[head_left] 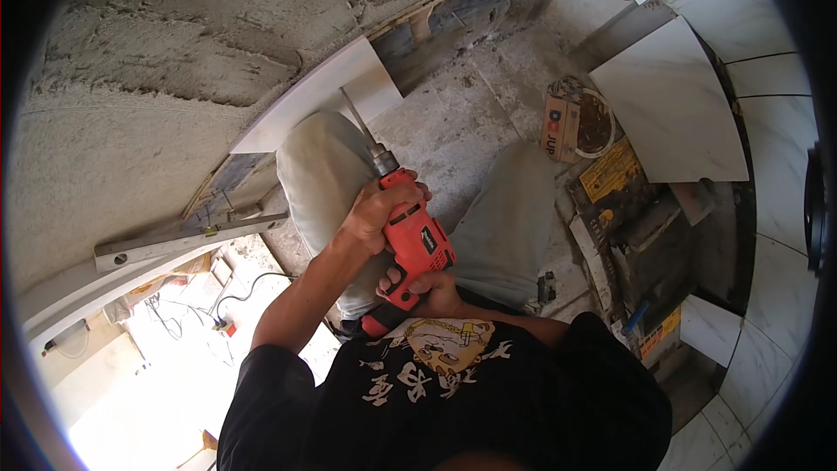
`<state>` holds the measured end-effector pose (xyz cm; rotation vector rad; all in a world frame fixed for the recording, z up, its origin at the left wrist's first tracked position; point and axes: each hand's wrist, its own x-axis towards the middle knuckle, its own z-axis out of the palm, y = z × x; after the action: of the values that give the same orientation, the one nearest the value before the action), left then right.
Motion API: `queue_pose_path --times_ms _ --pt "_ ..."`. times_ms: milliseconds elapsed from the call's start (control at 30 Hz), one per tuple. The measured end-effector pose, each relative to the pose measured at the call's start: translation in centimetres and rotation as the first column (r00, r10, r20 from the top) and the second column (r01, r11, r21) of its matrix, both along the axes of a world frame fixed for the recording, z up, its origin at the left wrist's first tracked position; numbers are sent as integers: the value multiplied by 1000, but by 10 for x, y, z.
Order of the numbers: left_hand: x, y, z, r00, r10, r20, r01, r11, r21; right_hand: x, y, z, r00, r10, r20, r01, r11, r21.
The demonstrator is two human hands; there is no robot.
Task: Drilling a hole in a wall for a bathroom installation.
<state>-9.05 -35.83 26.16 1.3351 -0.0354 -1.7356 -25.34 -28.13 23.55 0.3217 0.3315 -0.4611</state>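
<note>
A red and black power drill [422,244] with a long thin bit [357,118] is held close to my body, pointing up and to the left. My left hand [377,212] wraps round its front housing just behind the chuck [384,160]. Around the rear handle is my right hand [436,293], close to my black shirt. In the picture the bit's tip overlaps a pale panel [370,74] that leans on the wall base; whether they touch I cannot tell. My knees are on both sides of the bit's line.
Rough cement wall [174,44] rises at the upper left. A spirit level [192,241] lies along a ledge at left. To the right stand a bucket [608,147], a small cardboard box [559,126] and a leaning marbled tile [671,96]. Cables [248,292] lie beyond the opening.
</note>
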Motion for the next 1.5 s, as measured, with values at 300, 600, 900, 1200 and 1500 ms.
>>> queue_pose_path --times_ms 300,600,900,1200,1500 --pt "1 -1 2 999 -26 31 26 999 -20 2 -3 7 999 14 -43 -14 1000 -2" --pt "0 0 0 1000 11 6 -11 999 -32 1 0 0 1000 -2 -27 1 999 -49" --pt "0 0 2 1000 -8 21 8 1000 -17 0 -1 1 1000 1 -17 -2 999 -41" --pt "1 0 0 1000 -4 12 5 1000 -23 -1 -2 1 1000 -6 -31 4 998 -64" --pt "-1 -1 4 1000 8 15 -7 999 -35 1 -4 3 1000 11 -19 -11 1000 -13"
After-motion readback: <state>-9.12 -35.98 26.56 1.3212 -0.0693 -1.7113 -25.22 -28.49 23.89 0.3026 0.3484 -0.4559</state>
